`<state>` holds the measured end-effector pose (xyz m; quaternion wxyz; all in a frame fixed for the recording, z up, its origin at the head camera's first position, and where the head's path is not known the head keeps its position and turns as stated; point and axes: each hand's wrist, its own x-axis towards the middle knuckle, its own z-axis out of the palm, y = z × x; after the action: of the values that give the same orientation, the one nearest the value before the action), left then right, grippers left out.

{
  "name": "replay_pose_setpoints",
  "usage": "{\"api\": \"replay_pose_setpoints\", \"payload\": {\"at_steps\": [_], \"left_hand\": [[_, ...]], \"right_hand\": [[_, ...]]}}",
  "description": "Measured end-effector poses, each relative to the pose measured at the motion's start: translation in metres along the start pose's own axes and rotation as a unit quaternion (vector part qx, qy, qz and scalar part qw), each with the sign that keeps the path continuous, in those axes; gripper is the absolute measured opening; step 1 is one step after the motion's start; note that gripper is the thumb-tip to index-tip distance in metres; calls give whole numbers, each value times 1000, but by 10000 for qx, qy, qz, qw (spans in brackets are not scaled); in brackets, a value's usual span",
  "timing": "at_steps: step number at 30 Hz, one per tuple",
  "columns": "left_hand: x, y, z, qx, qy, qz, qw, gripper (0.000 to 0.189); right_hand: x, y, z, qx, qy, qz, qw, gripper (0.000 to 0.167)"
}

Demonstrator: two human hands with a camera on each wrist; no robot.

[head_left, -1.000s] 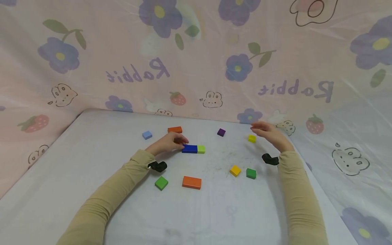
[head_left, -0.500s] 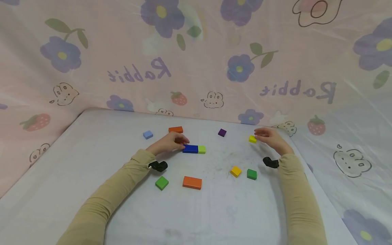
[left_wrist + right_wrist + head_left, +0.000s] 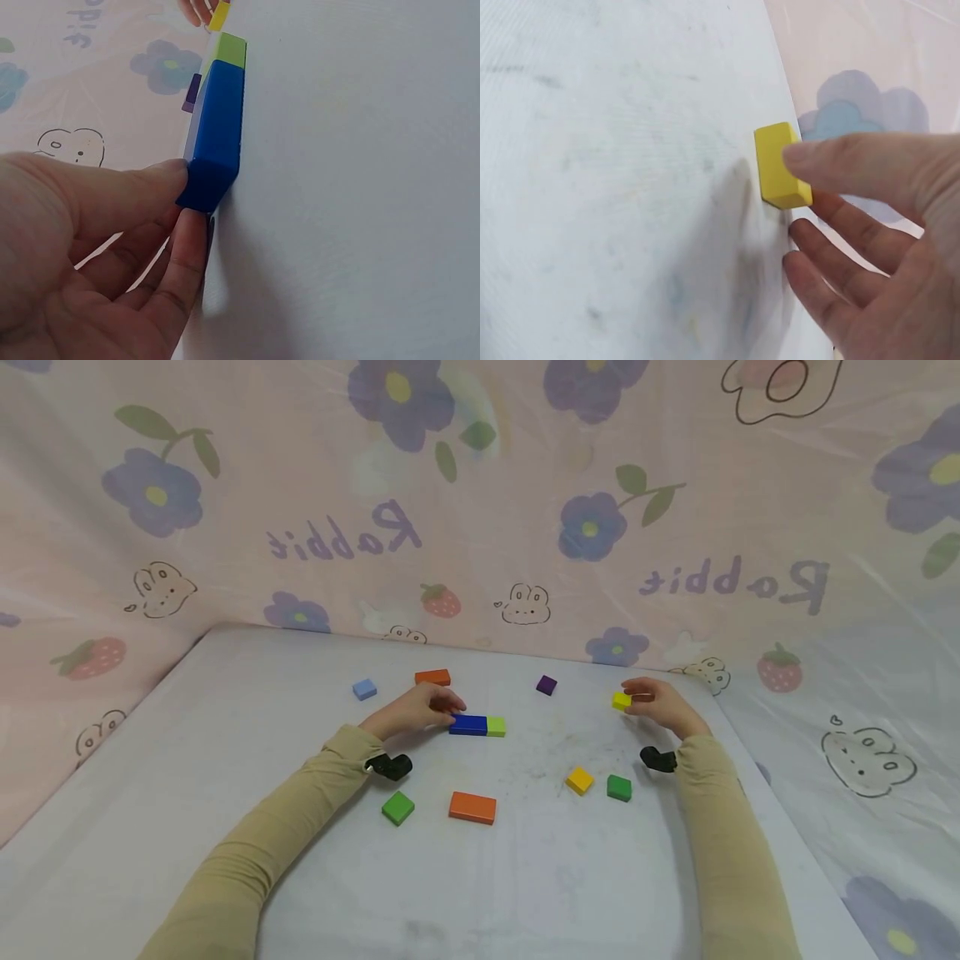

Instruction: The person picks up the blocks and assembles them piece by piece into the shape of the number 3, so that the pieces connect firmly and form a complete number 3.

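Note:
A long blue block [image 3: 468,725] lies end to end with a lime-green block [image 3: 496,727] on the white table. My left hand [image 3: 417,710] pinches the blue block's left end; in the left wrist view the thumb [image 3: 150,184] touches its edge and a fingertip meets its end face. At the right, my right hand [image 3: 663,706] holds a small yellow block [image 3: 622,701] between thumb and fingers. The right wrist view has the thumb [image 3: 840,161] against one side of that yellow block, with the index fingertip partly hidden behind it.
Around the hands lie a purple block [image 3: 547,685], a light-blue block [image 3: 364,689], two orange blocks [image 3: 472,807], two green blocks [image 3: 398,808] and an amber block [image 3: 580,781]. A printed curtain [image 3: 480,527] borders the table's back and sides.
My right hand has come down to the yellow block and taken hold of it. The left hand stays at the blue block's end. The view has shifted slightly.

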<state>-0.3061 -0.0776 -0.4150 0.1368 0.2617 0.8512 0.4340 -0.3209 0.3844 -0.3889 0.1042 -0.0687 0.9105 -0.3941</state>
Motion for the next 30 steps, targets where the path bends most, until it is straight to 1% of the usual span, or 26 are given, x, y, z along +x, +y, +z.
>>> {"api": "replay_pose_setpoints", "payload": {"at_steps": [7, 11, 15, 20, 26, 30], "left_hand": [[1, 2, 0, 14, 30, -36, 10000, 27], [0, 3, 0, 24, 25, -62, 10000, 26], [0, 3, 0, 60, 23, -44, 10000, 26], [1, 3, 0, 19, 19, -14, 10000, 26], [2, 2, 0, -11, 16, -99, 9999, 26], [1, 1, 0, 8, 19, -99, 9999, 26]], "right_hand": [[4, -1, 1, -114, 23, 85, 9999, 51], [4, -2, 3, -261, 10, 46, 9996, 50], [3, -3, 5, -323, 45, -1, 9995, 50], [4, -2, 5, -358, 147, 72, 9992, 49], [5, -1, 6, -418, 132, 99, 9990, 48], [5, 0, 8, -525, 158, 90, 9985, 46]]}}
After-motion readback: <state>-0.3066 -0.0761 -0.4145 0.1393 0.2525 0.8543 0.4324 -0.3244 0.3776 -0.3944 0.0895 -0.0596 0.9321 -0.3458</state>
